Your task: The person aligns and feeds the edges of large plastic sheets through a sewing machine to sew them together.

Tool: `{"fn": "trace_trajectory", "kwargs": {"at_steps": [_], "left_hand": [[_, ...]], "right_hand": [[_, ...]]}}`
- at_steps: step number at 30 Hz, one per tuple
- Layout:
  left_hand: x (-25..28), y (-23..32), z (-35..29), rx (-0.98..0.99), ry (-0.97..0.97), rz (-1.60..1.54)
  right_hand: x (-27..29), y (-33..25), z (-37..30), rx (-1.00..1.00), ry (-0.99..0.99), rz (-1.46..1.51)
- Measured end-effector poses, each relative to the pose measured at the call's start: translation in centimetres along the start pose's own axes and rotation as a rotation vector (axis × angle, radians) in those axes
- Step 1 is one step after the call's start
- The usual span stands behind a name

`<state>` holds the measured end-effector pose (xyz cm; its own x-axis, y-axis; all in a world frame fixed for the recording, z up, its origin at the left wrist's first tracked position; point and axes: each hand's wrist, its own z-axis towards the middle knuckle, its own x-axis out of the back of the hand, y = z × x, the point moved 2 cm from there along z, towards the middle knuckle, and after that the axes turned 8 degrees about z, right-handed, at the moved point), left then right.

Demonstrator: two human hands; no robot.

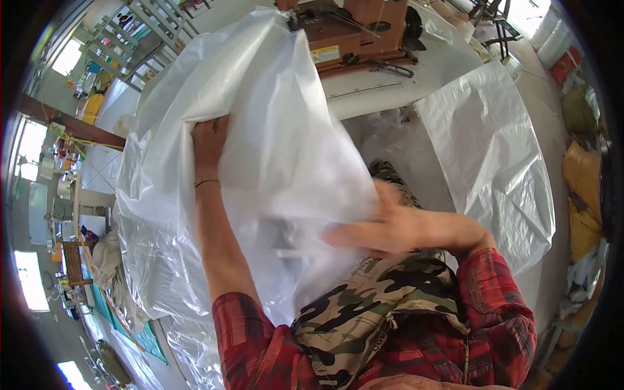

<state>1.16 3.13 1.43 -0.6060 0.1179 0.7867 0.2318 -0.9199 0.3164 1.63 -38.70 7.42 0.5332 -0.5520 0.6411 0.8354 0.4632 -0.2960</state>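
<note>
Where whitish sheeting [273,110] ends, a brown sewing machine [380,36] stands.

The sewing machine [367,36] stands in the way at the far side; the raised plastic sheet [279,123] (the left hand [210,143] is among its folds) bars the left. A passage runs over the table [426,79] between machine and right-hand white sheet [497,169].

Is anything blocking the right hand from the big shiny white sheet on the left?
Nothing visible does. The right hand, blurred, is right by the edge of the white sheet; I can't tell if they touch. The left hand is at a fold in it.
</note>
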Motion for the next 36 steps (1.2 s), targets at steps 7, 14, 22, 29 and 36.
{"fn": "trace_trajectory", "kwargs": {"at_steps": [7,14,22,29,36], "left_hand": [[0.2,0.0,-0.4,-0.103,-0.002,0.098],[0.9,1.4,-0.6,-0.079,-0.021,0.229],[5.2,11.8,-4.2,-0.048,0.016,-0.354],[3.0,23.6,-12.5,-0.423,-0.159,0.393],[5.0,22.1,-10.5,-0.088,0.320,-0.117]], "right_hand": [[4.1,4.7,-12.2,-0.751,-0.161,-0.058],[-0.3,3.6,-11.9,-0.847,-0.421,0.189],[-3.5,11.6,-3.2,-1.067,0.328,0.857],[-4.7,16.5,1.5,-0.889,0.818,1.171],[-5.2,17.5,3.8,-0.895,0.755,1.341]]}}
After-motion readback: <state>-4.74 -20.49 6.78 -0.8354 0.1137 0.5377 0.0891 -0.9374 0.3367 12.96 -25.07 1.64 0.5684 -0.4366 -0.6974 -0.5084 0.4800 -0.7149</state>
